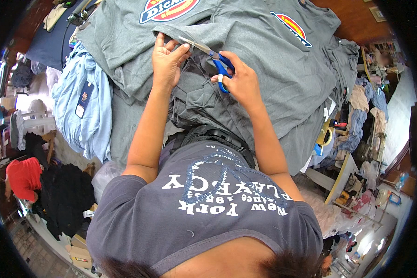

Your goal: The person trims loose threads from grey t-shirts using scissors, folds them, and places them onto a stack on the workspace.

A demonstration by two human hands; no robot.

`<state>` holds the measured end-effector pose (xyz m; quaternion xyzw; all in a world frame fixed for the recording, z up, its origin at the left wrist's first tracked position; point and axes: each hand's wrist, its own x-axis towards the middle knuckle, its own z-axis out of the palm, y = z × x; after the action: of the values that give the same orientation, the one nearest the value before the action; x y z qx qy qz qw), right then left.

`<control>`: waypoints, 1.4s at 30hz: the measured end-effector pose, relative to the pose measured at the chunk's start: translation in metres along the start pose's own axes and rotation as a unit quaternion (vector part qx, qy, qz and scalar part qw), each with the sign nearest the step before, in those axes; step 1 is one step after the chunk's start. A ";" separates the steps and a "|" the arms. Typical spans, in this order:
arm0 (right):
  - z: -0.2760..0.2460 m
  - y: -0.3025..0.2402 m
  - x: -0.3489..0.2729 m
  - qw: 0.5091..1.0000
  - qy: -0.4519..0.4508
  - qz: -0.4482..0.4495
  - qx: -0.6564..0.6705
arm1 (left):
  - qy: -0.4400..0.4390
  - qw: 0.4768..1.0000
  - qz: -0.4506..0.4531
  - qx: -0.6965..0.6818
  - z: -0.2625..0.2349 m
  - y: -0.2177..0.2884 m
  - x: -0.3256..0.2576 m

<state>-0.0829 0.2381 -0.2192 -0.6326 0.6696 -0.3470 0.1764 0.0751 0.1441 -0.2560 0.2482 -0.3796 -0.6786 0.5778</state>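
My left hand (pixel 166 64) pinches the folded edge of a grey T-shirt (pixel 259 55) between thumb and fingers, lifting it a little off the pile. My right hand (pixel 242 83) is closed round the blue handles of a pair of scissors (pixel 221 74). Their metal blades point up and left, slightly apart, with the tips beside my left fingertips at the lifted edge. Round printed logos in red, yellow and blue show on the grey cloth. Whether a thread lies between the blades is too small to tell.
Light blue garments (pixel 81 106) with a dark hang tag (pixel 84 99) hang at the left. A roll of yellow tape (pixel 328 136) sits at the right. Black cloth (pixel 65 197) is heaped at the lower left, near a person in red (pixel 24 178). More clothes and clutter stand along the right.
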 end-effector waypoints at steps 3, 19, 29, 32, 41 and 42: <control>0.000 -0.001 0.004 1.000 -0.009 0.000 0.008 | 0.001 1.000 -0.004 -0.005 0.002 -0.001 -0.001; -0.001 0.001 0.004 1.000 -0.009 -0.007 0.007 | 0.028 0.999 0.007 -0.024 -0.003 -0.004 0.005; 0.005 0.006 0.004 1.000 -0.002 -0.022 0.021 | 0.017 1.000 0.008 -0.002 -0.001 -0.002 0.002; 0.006 0.010 0.004 0.999 0.007 -0.030 0.034 | 0.013 1.000 0.008 -0.001 0.002 -0.001 0.000; 0.005 0.000 0.009 0.999 0.015 -0.030 -0.006 | -0.010 1.000 0.007 0.016 0.007 0.004 -0.004; 0.008 0.004 0.007 0.999 0.018 -0.031 -0.001 | -0.008 1.000 0.005 0.018 0.006 0.002 -0.004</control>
<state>-0.0818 0.2290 -0.2261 -0.6471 0.6530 -0.3626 0.1530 0.0727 0.1490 -0.2513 0.2510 -0.3978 -0.6706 0.5736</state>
